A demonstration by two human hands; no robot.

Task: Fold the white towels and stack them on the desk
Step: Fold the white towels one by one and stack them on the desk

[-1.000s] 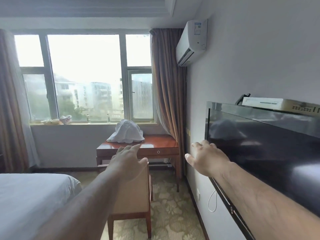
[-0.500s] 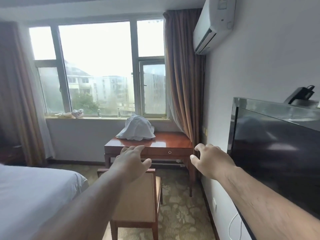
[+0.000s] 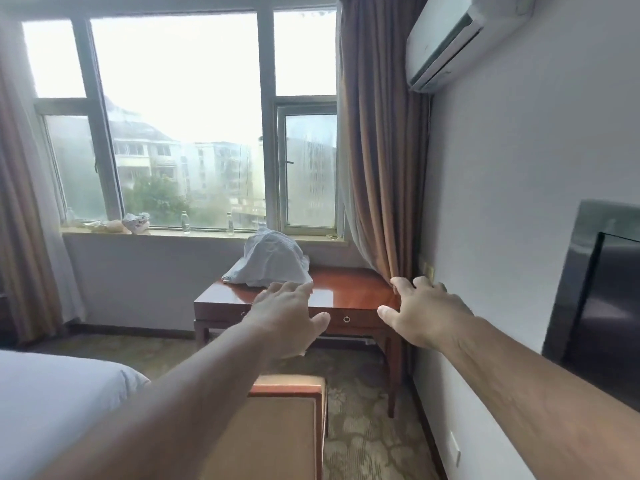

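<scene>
A crumpled heap of white towels [image 3: 272, 259] lies on the left half of a glossy red-brown wooden desk [image 3: 356, 289] under the window. Both my arms stretch forward toward it, still some way short of the desk. My left hand [image 3: 289, 315] hovers in the air with fingers spread and holds nothing. My right hand [image 3: 420, 311] is out to the right at about the same height, fingers loosely bent and empty.
A wooden chair with a tan seat [image 3: 287, 424] stands between me and the desk. A white bed [image 3: 52, 403] is at the lower left. A dark TV [image 3: 602, 292] hangs on the right wall. Curtains [image 3: 381, 150] hang beside the desk; bottles [image 3: 185, 221] stand on the windowsill.
I have walked closer to the desk, so desk and towels look larger. The TV has slid toward the right edge. Both hands stay raised and empty.
</scene>
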